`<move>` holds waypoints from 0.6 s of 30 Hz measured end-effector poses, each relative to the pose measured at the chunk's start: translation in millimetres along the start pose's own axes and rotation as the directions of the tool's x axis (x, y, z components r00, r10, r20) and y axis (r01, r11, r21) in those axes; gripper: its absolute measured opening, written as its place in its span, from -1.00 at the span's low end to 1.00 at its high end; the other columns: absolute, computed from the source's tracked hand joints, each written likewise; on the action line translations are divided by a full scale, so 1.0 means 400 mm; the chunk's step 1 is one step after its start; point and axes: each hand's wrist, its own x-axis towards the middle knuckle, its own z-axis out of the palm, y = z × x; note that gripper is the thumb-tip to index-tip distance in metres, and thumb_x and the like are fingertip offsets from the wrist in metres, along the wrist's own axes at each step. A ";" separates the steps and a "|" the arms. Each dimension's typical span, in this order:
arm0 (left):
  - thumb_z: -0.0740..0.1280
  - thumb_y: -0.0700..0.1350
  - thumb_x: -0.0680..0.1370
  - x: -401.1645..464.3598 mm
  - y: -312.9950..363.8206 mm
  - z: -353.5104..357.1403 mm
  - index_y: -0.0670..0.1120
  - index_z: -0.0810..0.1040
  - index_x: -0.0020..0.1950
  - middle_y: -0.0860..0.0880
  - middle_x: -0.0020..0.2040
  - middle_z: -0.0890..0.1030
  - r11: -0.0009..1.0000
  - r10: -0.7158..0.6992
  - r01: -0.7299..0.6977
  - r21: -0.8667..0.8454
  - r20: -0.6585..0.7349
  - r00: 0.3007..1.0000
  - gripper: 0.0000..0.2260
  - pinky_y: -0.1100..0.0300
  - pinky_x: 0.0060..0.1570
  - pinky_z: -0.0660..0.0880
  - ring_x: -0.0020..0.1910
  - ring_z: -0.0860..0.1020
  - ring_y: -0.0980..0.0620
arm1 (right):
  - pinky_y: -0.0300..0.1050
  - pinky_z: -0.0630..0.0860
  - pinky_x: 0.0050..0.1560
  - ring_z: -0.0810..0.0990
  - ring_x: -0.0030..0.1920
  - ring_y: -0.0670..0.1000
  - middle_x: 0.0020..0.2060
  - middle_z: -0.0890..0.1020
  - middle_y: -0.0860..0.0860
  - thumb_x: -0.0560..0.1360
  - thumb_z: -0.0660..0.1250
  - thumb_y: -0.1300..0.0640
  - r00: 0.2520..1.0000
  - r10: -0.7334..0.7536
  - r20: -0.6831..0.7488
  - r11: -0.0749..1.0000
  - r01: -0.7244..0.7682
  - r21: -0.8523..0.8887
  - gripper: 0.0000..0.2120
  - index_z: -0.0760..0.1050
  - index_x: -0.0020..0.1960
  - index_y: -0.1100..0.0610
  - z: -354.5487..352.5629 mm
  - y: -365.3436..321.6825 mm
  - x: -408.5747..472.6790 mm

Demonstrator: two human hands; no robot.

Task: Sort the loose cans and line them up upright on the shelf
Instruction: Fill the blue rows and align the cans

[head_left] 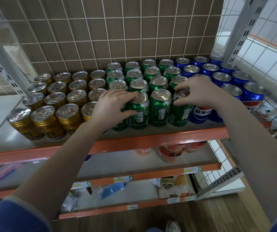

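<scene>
The shelf (151,139) carries three colour blocks, all upright: gold cans (47,121) on the left, green cans (160,108) in the middle, blue cans (253,97) on the right. Each block runs in straight files from the near edge back to the wire grid (117,30) at the rear, so the sorting by kind looks all but finished and only the near row seems to need squaring.

The left hand (111,108) reaches over the seam between gold and green. Its grip is curled round the second green can (138,111) in the near row, fingers lying over the lid rim and thumb pressed on the can's near face, a hold that suits nudging it into line with the files behind. A further green can at the block's left end sits mostly hidden under that palm.

The right hand (199,92) arches over the rightmost green can (181,109) of the near row, its grip pinching the top from above, fingertips on the far rim and thumb on the near side. Gripping from the top keeps the knuckles out of the tight gaps beside the neighbouring blue can (201,114).

Packaged snacks (169,151) lie on the shelves below.
</scene>
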 end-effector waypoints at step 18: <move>0.36 0.08 0.50 -0.003 0.006 0.000 -0.02 0.39 0.42 -0.13 0.33 0.49 0.996 0.002 -0.008 0.086 0.073 0.997 -0.49 -0.12 0.34 0.26 0.36 0.39 -0.16 | -0.11 0.30 0.16 0.37 0.30 0.07 0.33 0.42 0.08 0.43 0.42 -0.02 0.999 -0.009 0.048 1.000 0.010 -0.015 -0.42 0.37 0.40 0.06 -0.005 0.007 0.001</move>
